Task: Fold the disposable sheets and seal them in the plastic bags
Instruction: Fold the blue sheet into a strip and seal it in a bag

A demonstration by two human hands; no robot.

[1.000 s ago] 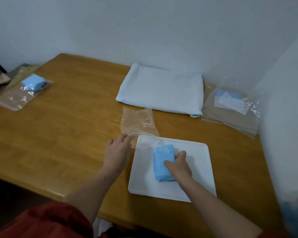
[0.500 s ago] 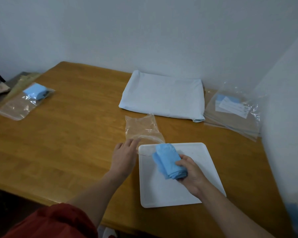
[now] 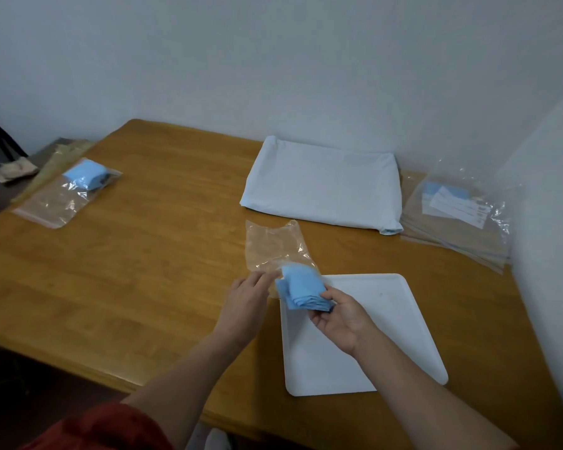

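Sheet (image 3: 301, 289), folded small, is gripped by the right hand (image 3: 342, 315) over the tray (image 3: 403, 336), with its front end at the mouth of the bag (image 3: 273, 248). The left hand (image 3: 246, 298) pinches the bag's near edge, likely to hold that mouth open for loading.

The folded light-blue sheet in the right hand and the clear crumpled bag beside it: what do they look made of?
Folded light-blue sheet: seemingly thin non-woven or tissue-like fabric, matte, soft stacked layers at its edge; fibre unclear. Clear crumpled bag: thin glossy plastic film, the wooden table shows through, wrinkles catch bright glints.
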